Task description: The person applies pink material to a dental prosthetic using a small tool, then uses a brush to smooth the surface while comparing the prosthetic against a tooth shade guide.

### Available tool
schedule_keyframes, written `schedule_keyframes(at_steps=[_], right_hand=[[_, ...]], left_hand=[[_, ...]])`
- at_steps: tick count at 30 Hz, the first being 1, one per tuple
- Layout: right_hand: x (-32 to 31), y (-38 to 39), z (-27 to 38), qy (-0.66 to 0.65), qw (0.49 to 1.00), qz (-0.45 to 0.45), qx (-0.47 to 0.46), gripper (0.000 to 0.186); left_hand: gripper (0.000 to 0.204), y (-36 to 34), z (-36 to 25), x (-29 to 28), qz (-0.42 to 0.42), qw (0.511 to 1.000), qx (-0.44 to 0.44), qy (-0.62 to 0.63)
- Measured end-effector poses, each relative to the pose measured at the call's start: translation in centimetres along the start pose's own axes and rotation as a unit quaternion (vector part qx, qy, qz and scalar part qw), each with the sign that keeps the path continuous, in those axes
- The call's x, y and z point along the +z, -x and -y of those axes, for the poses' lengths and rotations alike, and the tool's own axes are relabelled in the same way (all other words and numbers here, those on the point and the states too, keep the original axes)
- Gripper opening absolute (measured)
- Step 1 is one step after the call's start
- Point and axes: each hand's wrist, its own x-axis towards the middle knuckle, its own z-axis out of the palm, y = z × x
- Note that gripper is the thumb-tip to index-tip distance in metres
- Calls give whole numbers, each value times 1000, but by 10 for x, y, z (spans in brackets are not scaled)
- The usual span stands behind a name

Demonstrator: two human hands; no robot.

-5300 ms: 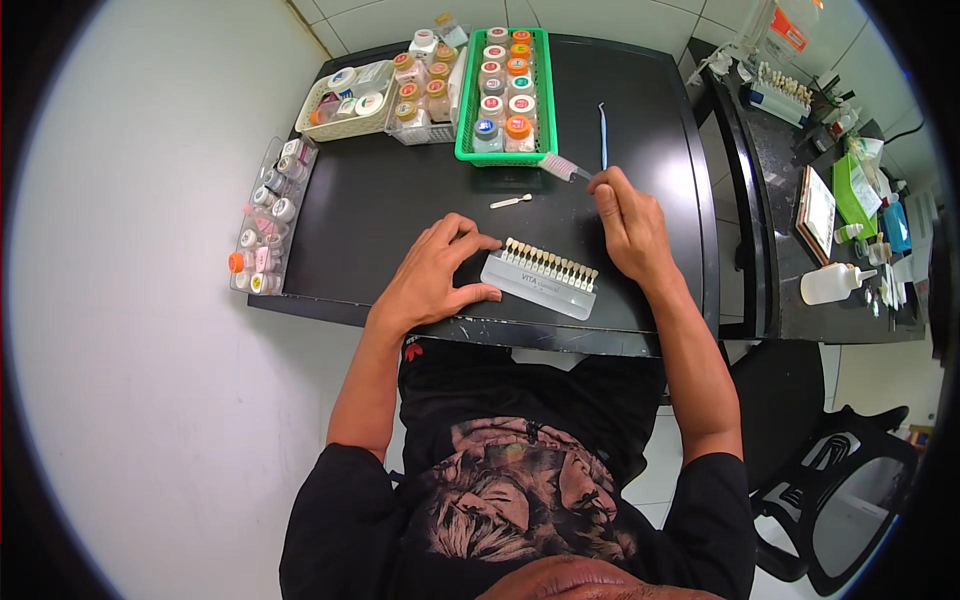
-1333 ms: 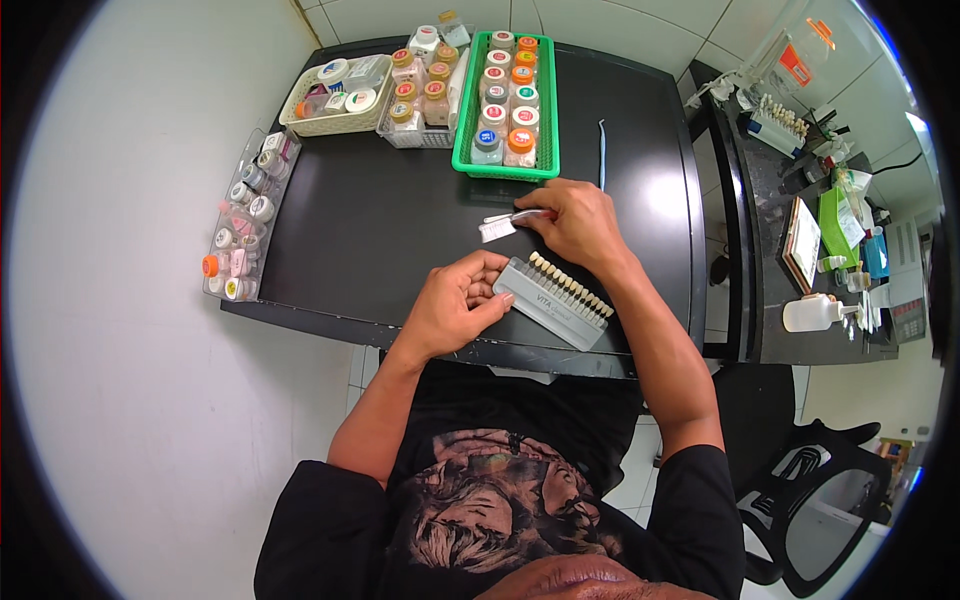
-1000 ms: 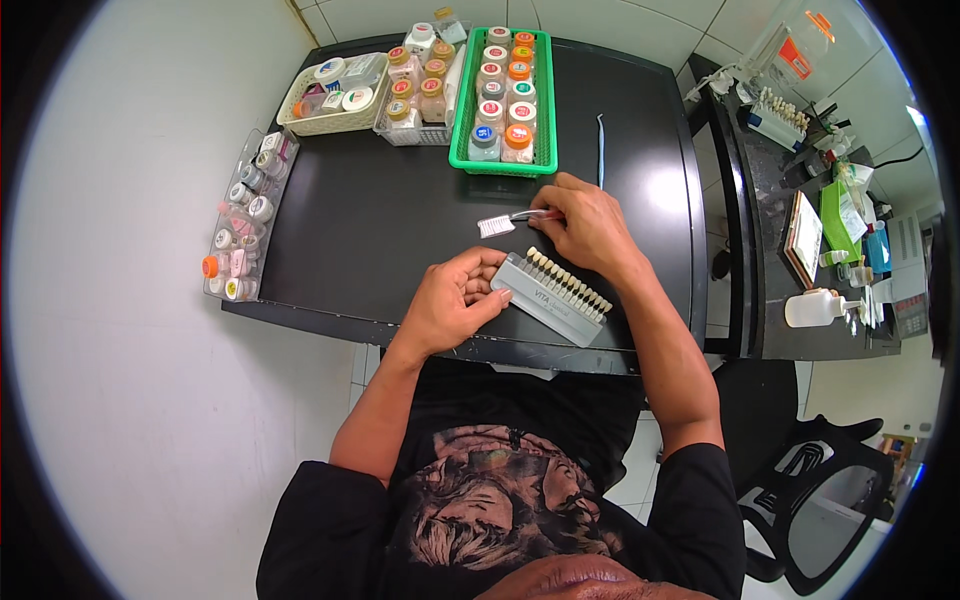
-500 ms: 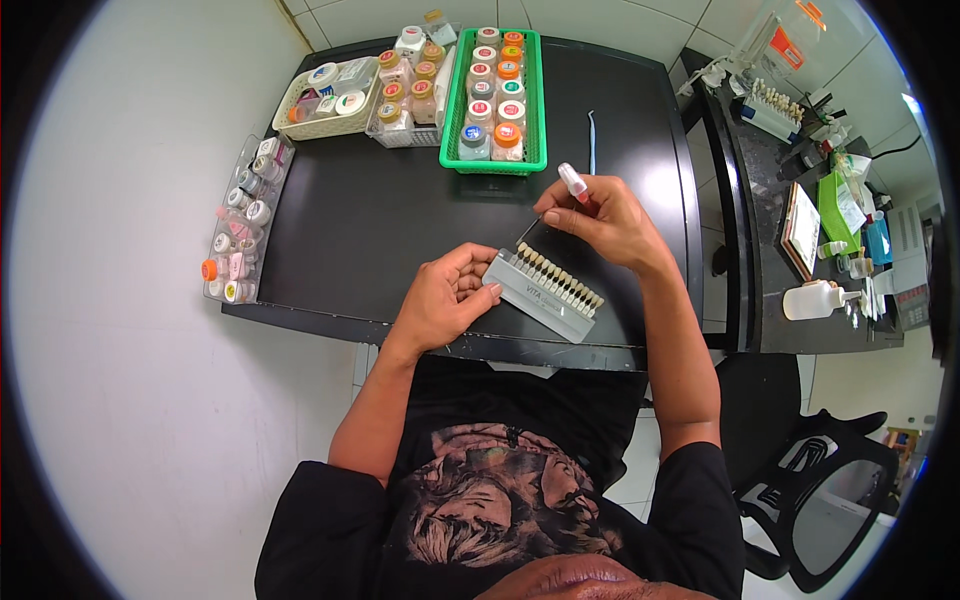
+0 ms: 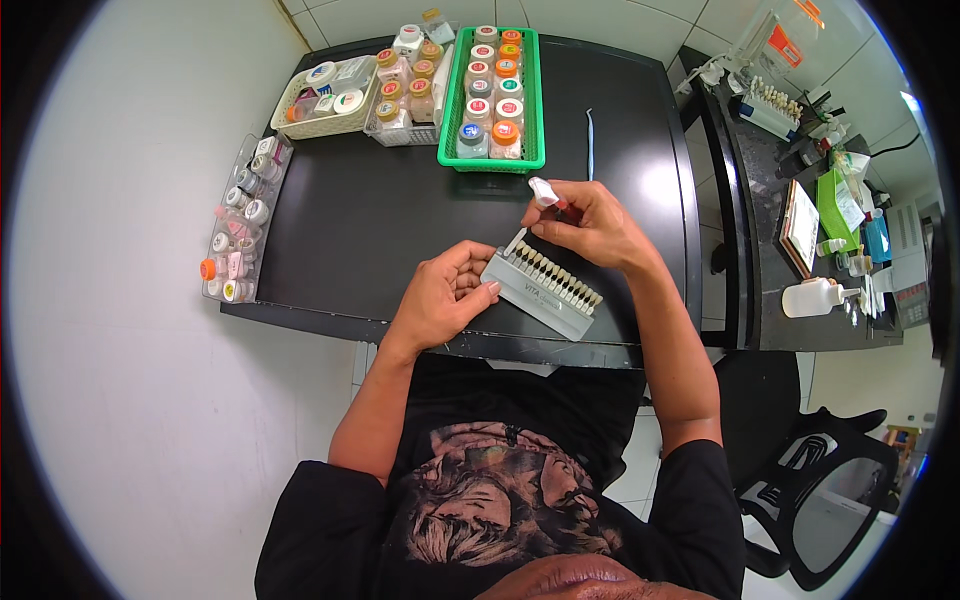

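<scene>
A grey dental shade guide [image 5: 524, 292] lies tilted near the table's front edge, with a row of tooth-shaped tabs [image 5: 560, 272] along its far side. Its left end is gripped by my left hand [image 5: 440, 298], thumb on top and fingers curled. Over that same end, my right hand [image 5: 600, 222] is closed in a pinch. From its fingers sticks up a small white-topped piece with red below [image 5: 543, 192], whose kind I cannot make out. A slim pale tab [image 5: 515, 241] reaches from these fingertips down to the guide's end; whether it touches is unclear.
A green basket [image 5: 541, 140] of capped jars stands at the back, beside clear and cream bins [image 5: 318, 131] of jars. Another clear bin [image 5: 262, 235] lines the left edge. A blue-handled instrument [image 5: 591, 150] lies beyond my right hand. A side bench [image 5: 770, 335] holds a white bottle [image 5: 812, 298].
My right hand has shifted slightly left. The white-topped piece has moved left and down a little, and the slim tab now shows a pale face. The left hand stays on the guide.
</scene>
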Motion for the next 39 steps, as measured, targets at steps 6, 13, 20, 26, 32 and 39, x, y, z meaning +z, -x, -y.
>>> schedule_keyframes(at_steps=[6,13,20,26,32,39], right_hand=[[3,-4,-13,43,998,-4,-51,30],[7,-4,-5,-24,999,-14,-40,18],[9,-5,-8,30,999,21,-33,12],[5,0,4,47,997,-57,-5,17],[6,0,13,110,993,-42,6,20],[11,-1,13,98,995,-12,6,21]], left_hand=[[34,0,1,-1,17,1000,-4,-6],[34,-1,2,-3,20,1000,-3,-10],[34,-1,3,-3,20,1000,0,-6],[35,-1,0,-1,18,1000,0,1],[38,0,0,-2,12,1000,-7,2],[39,1,4,-2,1,1000,-11,11]])
